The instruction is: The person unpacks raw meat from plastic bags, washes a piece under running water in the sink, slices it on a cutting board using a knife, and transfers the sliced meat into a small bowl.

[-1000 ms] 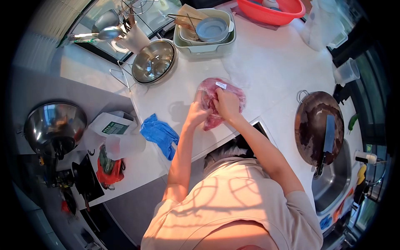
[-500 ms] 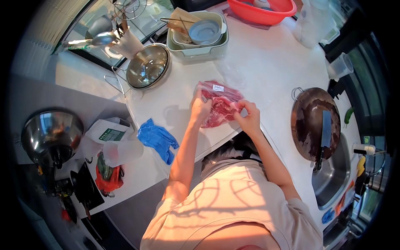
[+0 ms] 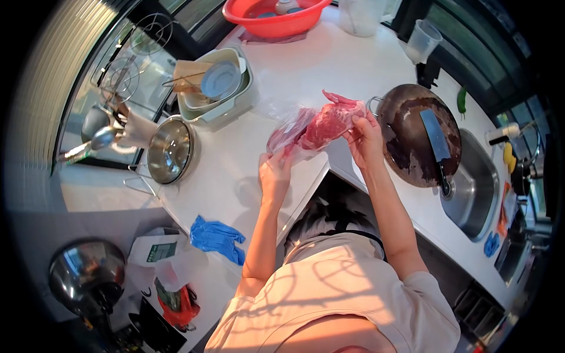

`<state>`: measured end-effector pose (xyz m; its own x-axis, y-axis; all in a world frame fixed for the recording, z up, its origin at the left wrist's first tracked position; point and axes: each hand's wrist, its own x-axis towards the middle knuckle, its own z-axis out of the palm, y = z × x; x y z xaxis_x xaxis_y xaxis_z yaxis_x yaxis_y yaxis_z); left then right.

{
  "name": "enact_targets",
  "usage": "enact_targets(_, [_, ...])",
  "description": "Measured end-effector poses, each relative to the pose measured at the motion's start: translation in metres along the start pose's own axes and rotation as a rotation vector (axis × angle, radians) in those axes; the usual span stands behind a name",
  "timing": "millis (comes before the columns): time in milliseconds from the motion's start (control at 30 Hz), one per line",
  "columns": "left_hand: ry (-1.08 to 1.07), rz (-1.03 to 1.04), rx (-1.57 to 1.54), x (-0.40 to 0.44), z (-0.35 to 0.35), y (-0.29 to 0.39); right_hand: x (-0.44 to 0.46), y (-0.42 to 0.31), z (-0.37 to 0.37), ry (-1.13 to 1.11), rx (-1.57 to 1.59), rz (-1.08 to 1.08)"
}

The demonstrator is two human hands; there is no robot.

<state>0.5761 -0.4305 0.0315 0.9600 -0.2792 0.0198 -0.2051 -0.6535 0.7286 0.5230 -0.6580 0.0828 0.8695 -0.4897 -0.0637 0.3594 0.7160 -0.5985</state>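
Note:
A piece of raw red meat point(image 3: 329, 125) is partly out of a clear plastic bag point(image 3: 286, 128), above the white counter. My left hand point(image 3: 275, 175) is closed on the near left edge of the bag. With its fingers pinched, my right hand point(image 3: 365, 139) grips the right end of the meat. Just right of that hand is a round dark chopping board point(image 3: 406, 126), with a cleaver point(image 3: 435, 135) lying on it. A blue cloth or glove point(image 3: 216, 237) rests on the counter to the left of my left arm.
Metal bowls point(image 3: 170, 149) and a pale tub point(image 3: 244, 97) with dishes stand at the left back. Behind is a red basin point(image 3: 276, 25). A sink point(image 3: 471, 194) lies beyond the board. A large steel bowl point(image 3: 86, 272) is at lower left.
The meat has come partly out of the bag. My right hand has moved right and away with it, toward the board. The view has turned to the right.

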Motion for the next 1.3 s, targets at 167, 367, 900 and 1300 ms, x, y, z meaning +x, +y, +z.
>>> enact_targets(167, [0.155, 0.178, 0.125, 0.008, 0.0, 0.004, -0.014, -0.036, 0.02, -0.011, 0.208, -0.11])
enact_targets(367, [-0.261, 0.414, -0.573, 0.017, 0.05, 0.118, -0.02, -0.065, -0.024, 0.002, 0.17, -0.153])
enact_targets(900, [-0.918, -0.248, -0.811, 0.017, 0.181, 0.146, -0.067, -0.144, -0.211, 0.375, -0.229, -0.084])
enact_targets(1300, [-0.819, -0.245, -0.74, 0.006, 0.194, 0.144, -0.083, -0.198, -0.229, 0.308, -2.022, -0.318])
